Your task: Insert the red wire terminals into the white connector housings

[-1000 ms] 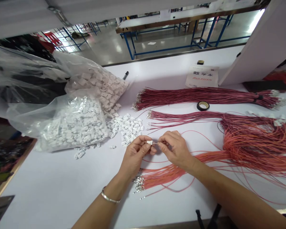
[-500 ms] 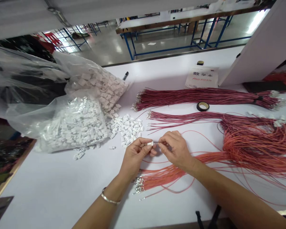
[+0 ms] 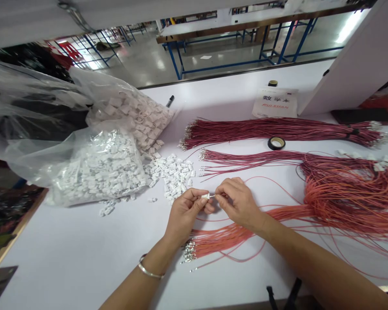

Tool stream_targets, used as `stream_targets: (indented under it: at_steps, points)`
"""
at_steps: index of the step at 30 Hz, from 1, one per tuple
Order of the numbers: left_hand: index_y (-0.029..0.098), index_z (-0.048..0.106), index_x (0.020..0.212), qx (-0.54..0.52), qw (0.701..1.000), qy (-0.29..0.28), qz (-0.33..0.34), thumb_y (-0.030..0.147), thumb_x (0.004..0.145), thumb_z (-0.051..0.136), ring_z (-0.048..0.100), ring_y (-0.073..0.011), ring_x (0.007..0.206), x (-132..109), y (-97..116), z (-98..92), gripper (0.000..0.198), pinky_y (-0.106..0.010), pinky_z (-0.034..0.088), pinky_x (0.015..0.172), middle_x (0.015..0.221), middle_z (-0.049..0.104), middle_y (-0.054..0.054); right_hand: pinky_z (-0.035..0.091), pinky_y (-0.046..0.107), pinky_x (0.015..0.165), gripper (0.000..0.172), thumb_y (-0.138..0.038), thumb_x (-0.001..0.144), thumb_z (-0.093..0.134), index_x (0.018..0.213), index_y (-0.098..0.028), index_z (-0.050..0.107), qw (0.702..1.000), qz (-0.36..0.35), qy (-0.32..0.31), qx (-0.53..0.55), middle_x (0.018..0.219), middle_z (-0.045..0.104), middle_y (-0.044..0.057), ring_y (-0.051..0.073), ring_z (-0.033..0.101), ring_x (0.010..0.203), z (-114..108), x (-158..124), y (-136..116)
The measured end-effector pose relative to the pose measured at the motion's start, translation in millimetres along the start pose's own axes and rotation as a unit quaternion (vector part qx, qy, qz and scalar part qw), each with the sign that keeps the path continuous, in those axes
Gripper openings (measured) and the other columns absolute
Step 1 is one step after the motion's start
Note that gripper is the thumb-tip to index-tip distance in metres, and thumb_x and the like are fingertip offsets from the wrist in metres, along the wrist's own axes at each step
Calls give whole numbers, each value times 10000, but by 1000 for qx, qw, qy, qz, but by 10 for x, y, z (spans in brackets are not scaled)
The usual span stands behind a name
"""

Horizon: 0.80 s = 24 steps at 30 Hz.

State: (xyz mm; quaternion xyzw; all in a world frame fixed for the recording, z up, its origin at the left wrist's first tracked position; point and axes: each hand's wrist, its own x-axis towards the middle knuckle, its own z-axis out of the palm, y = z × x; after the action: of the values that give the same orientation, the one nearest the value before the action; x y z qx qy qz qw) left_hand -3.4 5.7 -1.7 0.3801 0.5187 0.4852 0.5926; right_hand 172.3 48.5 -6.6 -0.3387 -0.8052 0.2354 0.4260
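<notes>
Between the thumb and fingers of my left hand (image 3: 186, 213) is a small white connector housing (image 3: 206, 196). My right hand (image 3: 237, 201) pinches the end of a red wire (image 3: 274, 182), whose metal tip meets the right end of the housing. How far the tip sits inside cannot be made out. Below my hands lies a bundle of orange-red wires (image 3: 220, 241) with metal terminals at its left end. Dark red wires (image 3: 245, 158) are spread just beyond my hands. A heap of loose white housings (image 3: 176, 174) lies to the left of them.
Two clear bags stand at the left, one with white housings (image 3: 100, 172), one with pinkish parts (image 3: 139, 114). A thick dark red wire bundle (image 3: 261, 130), a tape roll (image 3: 276, 143), a notebook (image 3: 274, 102) and a marker (image 3: 170, 101) lie farther back. Tangled wires (image 3: 339, 198) cover the right side.
My left hand and the housing have shifted very slightly to the right, closer against the right fingertips. Both grips stay the same; the camera view has tilted a little.
</notes>
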Motion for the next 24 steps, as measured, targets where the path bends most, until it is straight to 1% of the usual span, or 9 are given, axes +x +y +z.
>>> stream_targets:
  at_steps: [4,8,13,18,21,24]
  points:
    - [137,653,933,-3,1000,3,2,303,799,759,706,-147,633,-11,-34,-5,238,-277,561,693,684,753,-21,336,305,720,145,-170,918,496,782,-187,546,1000,5,-2,7,707,598,-2,135,500,670,15,-8,-16]
    - [139,647,956,13,1000,-8,7,296,828,731,712,-152,645,-18,-45,-12,219,-278,562,696,685,753,-20,334,309,726,150,-169,923,495,782,-189,545,1000,8,-7,11,709,608,-4,132,507,669,32,-15,-20]
    - [153,648,943,29,999,-14,25,305,848,714,712,-143,658,-42,-17,0,191,-267,563,702,698,756,-10,335,312,727,156,-176,917,506,765,-186,543,1000,13,-5,22,692,603,-10,123,508,648,51,-21,-18]
    - [157,650,934,42,998,-18,34,319,844,718,714,-140,658,-70,22,31,198,-257,564,694,699,759,-11,340,316,722,202,-193,934,481,738,-191,529,999,14,-10,30,682,618,-10,120,516,633,61,-29,-25]
    - [162,646,942,45,998,-11,38,318,851,712,712,-134,656,-64,21,30,192,-251,561,700,699,760,-7,347,317,724,231,-226,960,478,744,-193,549,999,10,-10,28,684,636,-7,120,534,638,49,-24,-20]
    - [165,641,967,44,998,-5,39,300,860,703,715,-134,678,-51,1,13,183,-255,558,724,717,761,-7,362,316,742,187,-240,961,509,799,-196,591,999,20,-4,28,726,676,-2,126,568,670,30,-19,-13]
